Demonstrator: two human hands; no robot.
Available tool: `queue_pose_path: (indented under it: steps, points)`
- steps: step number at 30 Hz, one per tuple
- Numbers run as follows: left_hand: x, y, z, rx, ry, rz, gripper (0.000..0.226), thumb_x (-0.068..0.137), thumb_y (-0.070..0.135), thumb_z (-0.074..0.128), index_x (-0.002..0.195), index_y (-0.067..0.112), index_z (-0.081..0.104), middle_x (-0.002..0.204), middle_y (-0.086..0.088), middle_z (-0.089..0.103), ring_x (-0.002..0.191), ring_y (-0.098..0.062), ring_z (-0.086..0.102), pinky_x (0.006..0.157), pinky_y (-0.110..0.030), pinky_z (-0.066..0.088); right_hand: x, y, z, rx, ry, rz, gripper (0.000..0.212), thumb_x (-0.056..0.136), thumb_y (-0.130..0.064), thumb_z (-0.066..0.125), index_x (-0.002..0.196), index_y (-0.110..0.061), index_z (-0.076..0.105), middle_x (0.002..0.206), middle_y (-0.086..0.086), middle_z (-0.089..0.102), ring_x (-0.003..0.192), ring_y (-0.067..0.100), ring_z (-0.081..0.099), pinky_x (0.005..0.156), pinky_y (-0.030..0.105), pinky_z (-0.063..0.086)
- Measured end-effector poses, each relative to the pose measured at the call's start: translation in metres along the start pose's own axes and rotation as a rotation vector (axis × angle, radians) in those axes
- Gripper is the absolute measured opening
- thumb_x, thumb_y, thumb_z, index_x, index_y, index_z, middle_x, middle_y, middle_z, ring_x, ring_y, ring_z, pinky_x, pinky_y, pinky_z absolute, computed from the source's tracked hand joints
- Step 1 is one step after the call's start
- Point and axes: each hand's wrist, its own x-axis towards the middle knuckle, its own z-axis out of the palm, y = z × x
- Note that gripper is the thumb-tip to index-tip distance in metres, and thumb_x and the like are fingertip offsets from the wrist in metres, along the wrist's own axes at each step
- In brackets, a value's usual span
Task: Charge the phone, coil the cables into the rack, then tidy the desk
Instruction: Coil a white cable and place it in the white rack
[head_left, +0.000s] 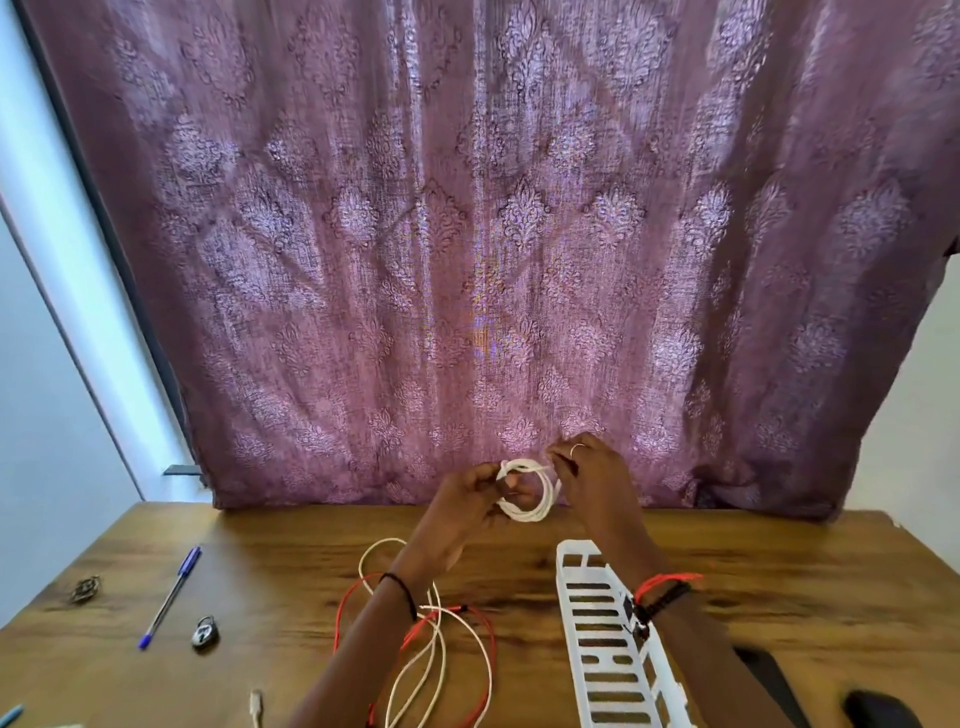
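Note:
Both of my hands are raised above the far side of the wooden desk (260, 582), holding a white cable wound into a small coil (535, 506). My left hand (467, 504) grips the coil's left side and my right hand (592, 478) pinches its upper right. A white slotted rack (602, 644) lies on the desk under my right forearm. Loose cables lie tangled under my left forearm, a white one (436, 670) and a red one (485, 644). A dark phone-like object (769, 675) lies at the lower right, partly hidden by my right arm.
A blue pen (171, 597), a small padlock (205, 631) and a bunch of keys (85, 590) lie on the desk's left part. A white connector (256, 706) sits near the front edge. A dark object (878, 709) is at the bottom right. A purple curtain (493, 260) hangs behind the desk.

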Motion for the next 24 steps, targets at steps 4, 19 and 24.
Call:
queue_pose_path:
  steps: [4, 19, 24]
  points:
    - [0.000, 0.001, 0.004, -0.056, 0.060, 0.049, 0.017, 0.092, 0.003, 0.052, 0.103, 0.001, 0.065, 0.077, 0.001, 0.073, 0.069, -0.006, 0.069, 0.057, -0.018, 0.054, -0.008, -0.011, 0.000, 0.028, 0.085, 0.069, 0.029, 0.088, -0.014, 0.050, 0.109, -0.004, 0.067, 0.104, 0.017, 0.066, 0.095, 0.033, 0.062, 0.083, 0.035, 0.049]
    - [-0.001, -0.007, 0.014, -0.015, 0.101, 0.162, 0.019, 0.093, 0.006, 0.051, 0.102, 0.007, 0.067, 0.090, -0.008, 0.072, 0.082, -0.017, 0.068, 0.071, -0.026, 0.056, -0.016, -0.018, 0.014, -0.248, 0.192, 0.003, 0.018, 0.060, -0.017, 0.082, 0.074, -0.011, 0.073, 0.112, 0.011, 0.062, 0.105, 0.028, 0.046, 0.077, 0.045, 0.053]
    - [0.008, -0.013, 0.015, 0.145, 0.198, 0.267, 0.022, 0.088, 0.012, 0.058, 0.109, 0.010, 0.064, 0.098, -0.009, 0.071, 0.091, -0.021, 0.065, 0.078, -0.036, 0.053, -0.018, -0.019, 0.025, -0.137, 0.221, 0.026, 0.009, 0.071, -0.009, 0.066, 0.077, -0.002, 0.069, 0.130, 0.018, 0.050, 0.127, 0.035, 0.038, 0.099, 0.053, 0.041]
